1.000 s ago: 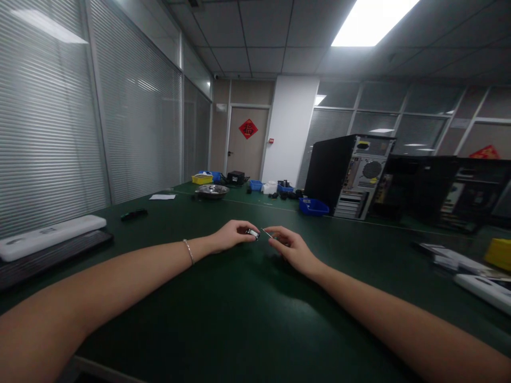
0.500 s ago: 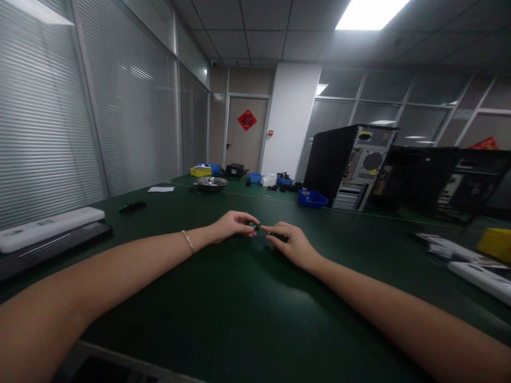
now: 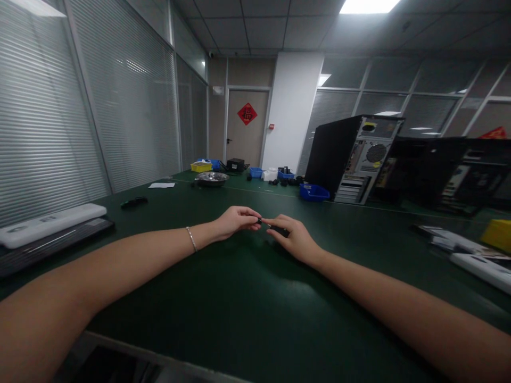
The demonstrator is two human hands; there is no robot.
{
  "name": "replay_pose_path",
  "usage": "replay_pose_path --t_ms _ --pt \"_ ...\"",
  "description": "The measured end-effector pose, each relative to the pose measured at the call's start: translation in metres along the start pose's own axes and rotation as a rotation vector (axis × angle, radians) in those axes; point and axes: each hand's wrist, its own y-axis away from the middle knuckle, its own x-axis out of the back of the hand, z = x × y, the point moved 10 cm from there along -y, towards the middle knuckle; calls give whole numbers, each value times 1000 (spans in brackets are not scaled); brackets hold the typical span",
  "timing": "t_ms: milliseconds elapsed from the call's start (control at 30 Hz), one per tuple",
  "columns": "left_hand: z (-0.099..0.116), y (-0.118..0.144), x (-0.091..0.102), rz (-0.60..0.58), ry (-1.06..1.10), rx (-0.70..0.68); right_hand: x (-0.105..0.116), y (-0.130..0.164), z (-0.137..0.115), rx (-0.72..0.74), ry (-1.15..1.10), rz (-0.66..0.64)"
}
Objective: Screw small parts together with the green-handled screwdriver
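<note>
Left hand: left hand (image 3: 235, 221) reaches out over the green table (image 3: 223, 314), fingertips pinched on a small dark part (image 3: 260, 221); a bracelet (image 3: 191, 239) circles the wrist.
Right hand: right hand (image 3: 293, 239) meets it from the right, thumb and forefinger closed at the same part, with a dark piece (image 3: 280, 231) under the fingers.
Part: too small to identify; held between both hands, just above the table's middle.
Far right: computer tower (image 3: 353, 159) beside a blue bin (image 3: 313, 192).
Far left: metal bowl (image 3: 211, 178).
Near left: white keyboard (image 3: 50, 224).
</note>
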Motion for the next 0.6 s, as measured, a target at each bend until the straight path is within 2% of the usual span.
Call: replay_pose_path --t_ms 133,333,600 --pt "-2 0 -1 23 25 15 4 3 -2 -4 -14 9" --pt "-12 -3 -6 -77 145 51 2 8 -2 13 19 12" --pt "-21 -6 -4 -102 115 63 3 10 -3 35 28 24"
